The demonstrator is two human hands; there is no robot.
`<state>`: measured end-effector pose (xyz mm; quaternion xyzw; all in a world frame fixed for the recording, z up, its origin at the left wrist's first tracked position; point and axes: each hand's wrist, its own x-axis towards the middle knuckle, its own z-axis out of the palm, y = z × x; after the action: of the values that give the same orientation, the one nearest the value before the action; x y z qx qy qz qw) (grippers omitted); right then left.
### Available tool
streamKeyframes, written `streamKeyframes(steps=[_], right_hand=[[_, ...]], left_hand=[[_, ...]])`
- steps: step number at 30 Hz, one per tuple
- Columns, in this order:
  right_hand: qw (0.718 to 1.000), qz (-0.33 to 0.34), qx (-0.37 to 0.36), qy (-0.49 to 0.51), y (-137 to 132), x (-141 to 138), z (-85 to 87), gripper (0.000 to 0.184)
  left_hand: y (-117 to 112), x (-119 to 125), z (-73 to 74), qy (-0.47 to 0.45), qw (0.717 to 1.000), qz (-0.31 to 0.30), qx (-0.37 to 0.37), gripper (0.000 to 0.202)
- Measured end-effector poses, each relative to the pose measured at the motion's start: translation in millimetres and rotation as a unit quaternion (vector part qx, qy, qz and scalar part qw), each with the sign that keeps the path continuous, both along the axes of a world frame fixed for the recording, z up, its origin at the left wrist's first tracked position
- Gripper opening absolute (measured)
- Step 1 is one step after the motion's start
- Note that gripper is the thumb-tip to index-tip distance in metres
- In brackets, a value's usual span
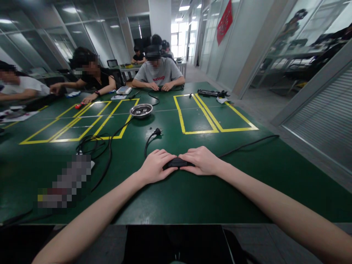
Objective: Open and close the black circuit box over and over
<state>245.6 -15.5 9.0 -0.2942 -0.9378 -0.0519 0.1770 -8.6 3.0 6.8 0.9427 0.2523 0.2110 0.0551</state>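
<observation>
My left hand and my right hand rest side by side on the green table, both curled over a small black block-shaped device that lies between them. Only a strip of the device shows under my fingers. A black cable ending in a plug runs from under my left hand toward the table's middle. Another black cable leads off to the right from my right hand.
A metal bowl with small parts sits mid-table among yellow tape rectangles. Loose black cables coil at left. A black tool lies far right. Several people sit along the far and left sides, hands on the table.
</observation>
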Motion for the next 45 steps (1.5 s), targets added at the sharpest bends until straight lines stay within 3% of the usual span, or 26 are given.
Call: streamKeyframes(steps=[7,12,16,19,22,24,28,31,37,41,45], right_hand=[[0.999,0.008,0.021,0.023,-3.4,-1.1,1.4,0.034],[0.998,0.032,0.046,0.021,-2.4,-1.4,-0.3,0.030],[0.992,0.047,0.111,0.041,-4.5,0.7,-3.8,0.034],[0.993,0.038,0.099,0.052,-5.6,1.3,-4.3,0.034],[0.996,0.021,0.071,0.042,-5.3,-2.2,-1.4,0.029],[0.999,0.009,0.038,0.037,-4.4,-6.5,1.5,0.025],[0.991,-0.049,-0.079,0.099,-2.2,-12.8,3.0,0.039],[0.980,-0.097,-0.130,0.113,-1.2,-11.3,0.1,0.026],[0.987,-0.073,-0.092,0.105,-0.2,-4.8,-1.2,0.031],[0.995,-0.008,-0.092,0.026,-2.7,-6.4,-0.2,0.052],[0.995,-0.071,-0.067,-0.027,1.6,-1.4,-4.5,0.053]], left_hand=[[-3.3,2.7,-1.7,0.011,1.000,-0.008,0.010,0.032],[-3.3,2.8,-0.7,-0.017,1.000,0.022,-0.009,0.037],[-2.4,0.7,5.5,-0.043,0.992,0.026,-0.113,0.050],[-1.0,-0.3,12.0,-0.075,0.969,0.013,-0.235,0.036],[1.7,-1.1,13.6,-0.092,0.946,0.002,-0.312,0.037],[3.2,-2.2,10.3,-0.111,0.950,0.016,-0.293,0.035],[3.2,-4.3,0.8,-0.089,0.983,0.026,-0.159,0.031],[2.3,-3.9,-1.2,-0.071,0.991,0.043,-0.106,0.040],[1.1,-1.8,1.7,-0.033,0.994,0.057,-0.083,0.030],[-0.7,-0.8,0.1,-0.037,0.994,0.053,-0.086,0.029],[-0.5,-1.4,-1.2,-0.066,0.993,0.065,-0.077,0.034]])
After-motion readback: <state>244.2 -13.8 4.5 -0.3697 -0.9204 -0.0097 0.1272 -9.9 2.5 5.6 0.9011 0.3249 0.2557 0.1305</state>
